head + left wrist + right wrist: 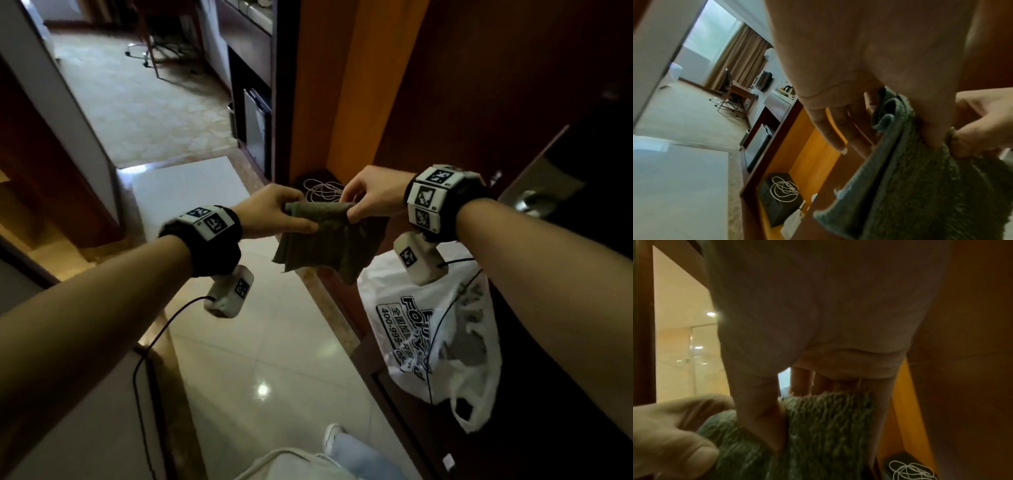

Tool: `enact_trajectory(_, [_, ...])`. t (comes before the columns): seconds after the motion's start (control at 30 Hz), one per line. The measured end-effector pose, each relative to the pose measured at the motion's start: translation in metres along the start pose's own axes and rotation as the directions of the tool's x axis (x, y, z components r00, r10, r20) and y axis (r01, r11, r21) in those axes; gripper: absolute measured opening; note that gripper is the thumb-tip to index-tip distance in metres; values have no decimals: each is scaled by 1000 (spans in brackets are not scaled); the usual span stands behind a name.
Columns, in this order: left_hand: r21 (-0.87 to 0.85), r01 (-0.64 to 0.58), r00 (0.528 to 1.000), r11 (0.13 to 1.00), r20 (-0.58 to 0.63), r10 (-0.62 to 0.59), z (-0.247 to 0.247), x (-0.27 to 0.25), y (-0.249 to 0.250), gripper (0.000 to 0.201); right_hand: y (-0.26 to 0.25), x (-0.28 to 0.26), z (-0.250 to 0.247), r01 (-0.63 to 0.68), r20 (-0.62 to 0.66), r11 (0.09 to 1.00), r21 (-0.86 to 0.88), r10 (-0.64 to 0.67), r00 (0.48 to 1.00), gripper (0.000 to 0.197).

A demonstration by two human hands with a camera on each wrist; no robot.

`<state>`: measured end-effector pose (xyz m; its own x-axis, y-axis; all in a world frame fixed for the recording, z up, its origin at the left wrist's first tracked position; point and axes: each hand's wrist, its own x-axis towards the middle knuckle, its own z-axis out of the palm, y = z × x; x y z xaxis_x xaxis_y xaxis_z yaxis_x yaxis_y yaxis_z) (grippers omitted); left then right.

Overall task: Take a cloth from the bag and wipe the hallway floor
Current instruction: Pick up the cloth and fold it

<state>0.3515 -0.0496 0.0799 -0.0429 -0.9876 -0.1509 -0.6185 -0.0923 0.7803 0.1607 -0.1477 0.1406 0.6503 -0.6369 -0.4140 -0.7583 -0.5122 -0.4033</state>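
Note:
A folded grey-green cloth (329,240) hangs in the air between both hands, above the hallway floor (260,335) of glossy white tiles. My left hand (274,214) pinches the cloth's upper left edge between thumb and fingers. My right hand (368,198) pinches its upper right corner. The left wrist view shows the fuzzy cloth (920,186) folded in layers under my thumb. In the right wrist view my thumb presses into the cloth (828,426). A white plastic bag (442,339) with black print hangs below my right forearm, mouth slack.
A wooden open cabinet (329,102) stands ahead, with a dark box and coiled white cord (323,192) on its bottom shelf. Dark wood panels are on the right. Beyond the tiles a carpeted room (130,102) holds a desk and chair. A white shoe (334,438) shows below.

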Motion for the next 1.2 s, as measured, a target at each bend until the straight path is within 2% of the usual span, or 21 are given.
enact_trajectory(0.13, [-97, 0, 993, 995, 120, 11, 14, 7, 29, 11, 19, -25, -4, -15, -5, 1000, 15, 15, 1000, 14])
enact_trajectory(0.33, [-150, 37, 983, 988, 183, -9, 36, 13, 75, 22, 57, -61, -1, -42, 114, 996, 77, 33, 993, 11])
enact_trajectory(0.47, [-86, 24, 981, 996, 191, -7, 64, 14, 105, 23, 78, -87, 2, -6, 177, 992, 126, -17, 984, 35])
enact_trajectory(0.63, [-23, 24, 968, 999, 251, -17, 118, 13, 139, 20, 111, -128, 15, 63, 118, 995, -74, -54, 992, 31])
enact_trajectory(0.77, [-6, 73, 949, 997, 309, -67, 156, 16, 150, 35, 140, -160, 20, 42, 141, 992, -117, -25, 990, 30])
enact_trajectory(0.9, [97, 70, 933, 993, 345, -100, 196, 21, 157, 46, 182, -181, 30, -18, 186, 992, -126, 41, 982, 27])
enact_trajectory(1.07, [165, 64, 923, 984, 365, -121, 228, 25, 152, 54, 233, -189, 47, -126, 132, 947, -295, 171, 976, 28])
enact_trajectory(1.2, [156, 93, 921, 983, 362, -145, 242, 25, 146, 49, 263, -179, 57, -190, 73, 944, -268, 217, 973, 25])
